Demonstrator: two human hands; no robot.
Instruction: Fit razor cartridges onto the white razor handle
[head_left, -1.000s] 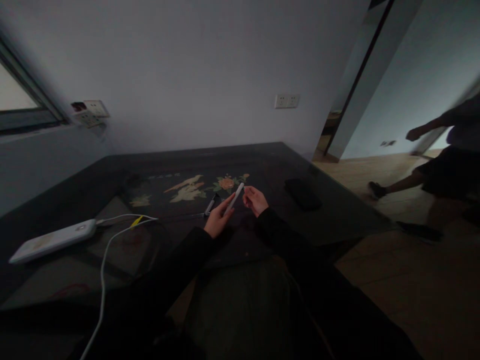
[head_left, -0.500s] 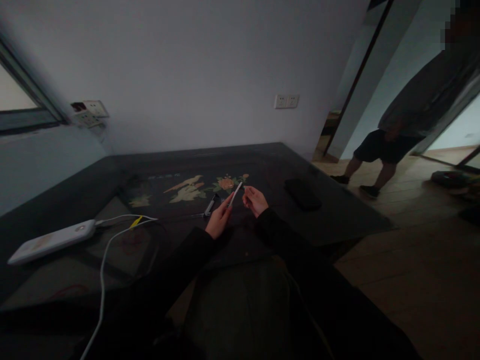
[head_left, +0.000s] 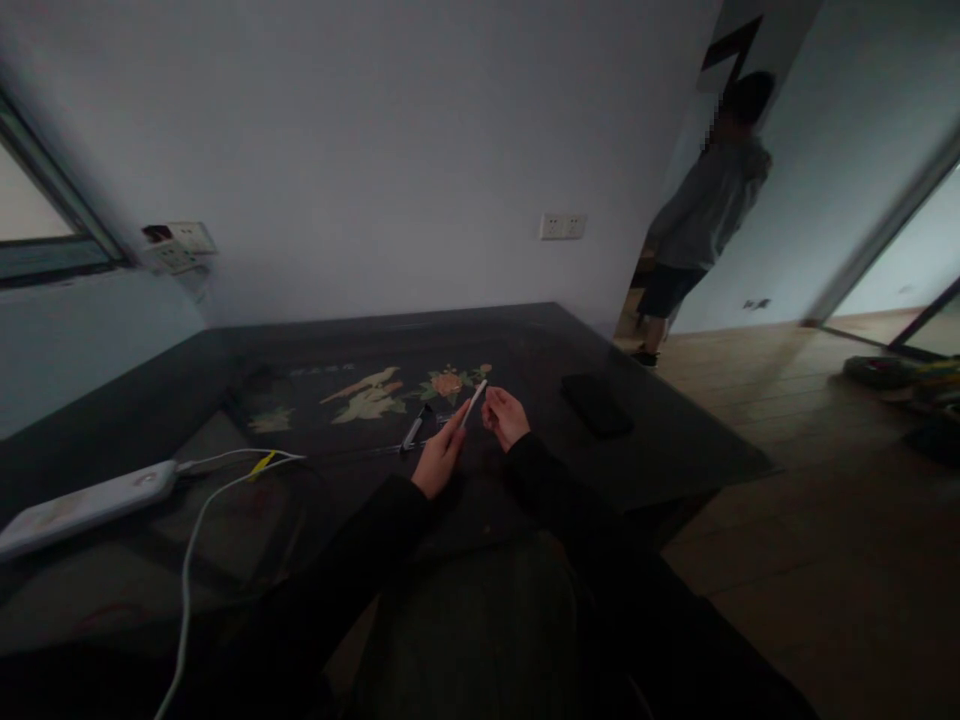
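My left hand (head_left: 439, 460) grips a thin white stick-like object (head_left: 475, 402) and holds it tilted up over the dark glass table (head_left: 675, 450). Close to the stick's upper end, my right hand (head_left: 505, 416) has its fingers curled in a pinch; what they hold, if anything, is too small to make out. A small dark and silver item (head_left: 413, 431) lies on the glass just left of my left hand. Both sleeves are black.
A white power bank (head_left: 82, 503) with white cables (head_left: 196, 530) lies at the left. A black phone-like slab (head_left: 597, 405) rests right of my hands. Flower inlay (head_left: 375, 390) shows under the glass. Another person (head_left: 694, 225) stands at the doorway, back right.
The other person has walked from the right side of the room to the doorway at the back. My hands stay nearly where they were, and the view has tipped slightly.
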